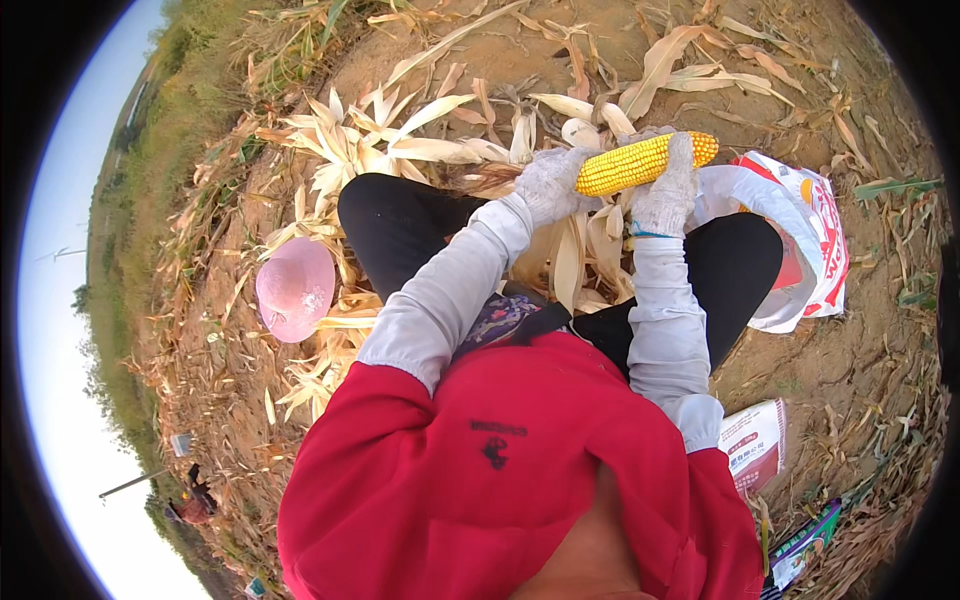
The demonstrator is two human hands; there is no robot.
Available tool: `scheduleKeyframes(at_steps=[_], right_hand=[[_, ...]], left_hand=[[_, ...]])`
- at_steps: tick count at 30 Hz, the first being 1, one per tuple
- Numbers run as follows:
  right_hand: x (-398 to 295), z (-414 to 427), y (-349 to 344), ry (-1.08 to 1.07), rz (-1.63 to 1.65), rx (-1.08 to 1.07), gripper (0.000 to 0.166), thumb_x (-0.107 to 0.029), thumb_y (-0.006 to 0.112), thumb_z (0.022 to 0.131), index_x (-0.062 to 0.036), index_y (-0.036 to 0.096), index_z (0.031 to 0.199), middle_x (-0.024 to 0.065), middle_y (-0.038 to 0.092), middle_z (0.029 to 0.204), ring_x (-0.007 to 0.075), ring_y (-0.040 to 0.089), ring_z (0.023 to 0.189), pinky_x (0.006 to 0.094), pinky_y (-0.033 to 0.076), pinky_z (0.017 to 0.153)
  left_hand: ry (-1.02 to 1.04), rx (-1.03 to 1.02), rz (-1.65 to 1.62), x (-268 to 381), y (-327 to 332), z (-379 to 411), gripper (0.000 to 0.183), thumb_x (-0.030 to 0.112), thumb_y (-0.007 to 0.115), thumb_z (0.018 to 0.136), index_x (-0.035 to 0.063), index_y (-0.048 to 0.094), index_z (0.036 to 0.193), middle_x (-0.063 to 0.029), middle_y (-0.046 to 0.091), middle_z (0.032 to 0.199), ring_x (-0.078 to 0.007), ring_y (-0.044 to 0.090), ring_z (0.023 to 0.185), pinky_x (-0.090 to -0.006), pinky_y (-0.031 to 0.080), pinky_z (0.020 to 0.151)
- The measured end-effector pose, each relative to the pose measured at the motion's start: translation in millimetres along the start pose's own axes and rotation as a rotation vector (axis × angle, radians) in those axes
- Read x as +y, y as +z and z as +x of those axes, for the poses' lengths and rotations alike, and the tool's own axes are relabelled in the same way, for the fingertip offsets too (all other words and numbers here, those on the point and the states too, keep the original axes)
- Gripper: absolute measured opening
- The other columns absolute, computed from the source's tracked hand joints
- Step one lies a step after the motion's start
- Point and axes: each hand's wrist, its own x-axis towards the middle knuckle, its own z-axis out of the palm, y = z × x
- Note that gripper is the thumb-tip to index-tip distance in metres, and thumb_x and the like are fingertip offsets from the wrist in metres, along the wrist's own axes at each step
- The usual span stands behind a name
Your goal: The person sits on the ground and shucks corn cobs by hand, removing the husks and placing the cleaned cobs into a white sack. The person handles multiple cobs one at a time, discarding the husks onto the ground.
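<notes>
A husked ear of yellow corn (pixel 626 166) is held level between my two gloved hands, above my crossed legs. My left hand (pixel 555 184), in a soiled whitish glove, closes around the ear's left end. Brown corn silk (pixel 495 180) sticks out to the left of that hand. Near the other end, my right hand (pixel 665 191) grips the ear with its thumb across the kernels. Its other fingers are partly hidden behind the ear. Pale dry husks (pixel 570 255) lie between my legs, beneath my hands.
An open white-and-red sack (pixel 821 247) stands beside my right knee. More husks (pixel 352 150) are heaped beyond my left knee, near a pink hat (pixel 295 289). A flat printed bag (pixel 754 446) lies at right; another person (pixel 193 504) is far left.
</notes>
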Motion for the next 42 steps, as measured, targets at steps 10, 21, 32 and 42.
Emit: scheduleKeyframes(at_steps=[10,21,32,42], right_hand=[[8,9,-3,-0.094,-0.076,-0.132,0.036,-0.023,0.07,0.096,-0.0032,0.055,0.122,0.0142,0.066,0.101,0.0273,0.069,0.086,0.0453,0.062,0.075],[5,-8,0,-0.041,-0.156,-0.13,0.038,-0.021,0.069,0.095,-0.0007,0.056,0.125,0.0117,0.067,0.089,0.023,0.069,0.074,0.0375,0.062,0.068],[-7,-11,18,0.14,-0.428,-0.203,0.051,-0.042,0.071,0.091,0.0018,0.062,0.115,0.0102,0.068,0.088,0.0196,0.068,0.077,0.0332,0.057,0.066],[-126,-43,0,0.28,0.479,-0.517,0.085,-0.069,0.051,0.096,0.0012,0.047,0.143,0.0117,0.06,0.099,0.0238,0.06,0.082,0.0391,0.053,0.072]], left_hand=[[-0.129,-0.057,-0.341,-4,16,-6,0.064,0.039,0.081,0.075,0.0018,0.06,0.123,-0.021,0.069,0.115,-0.0362,0.067,0.108,-0.0417,0.053,0.094],[-0.159,-0.162,-1.23,19,28,-18,0.038,0.012,0.08,0.084,0.0043,0.065,0.118,-0.0036,0.07,0.111,-0.0144,0.065,0.101,-0.03,0.051,0.091],[0.18,-0.112,0.359,-13,26,-28,0.056,0.028,0.075,0.083,0.0083,0.057,0.133,-0.0203,0.071,0.096,-0.0383,0.07,0.083,-0.0469,0.057,0.075],[-0.628,0.29,1.156,-112,-212,-9,0.076,0.04,0.076,0.086,0.0226,0.042,0.152,-0.0073,0.046,0.153,-0.0257,0.047,0.14,-0.0653,0.031,0.109]])
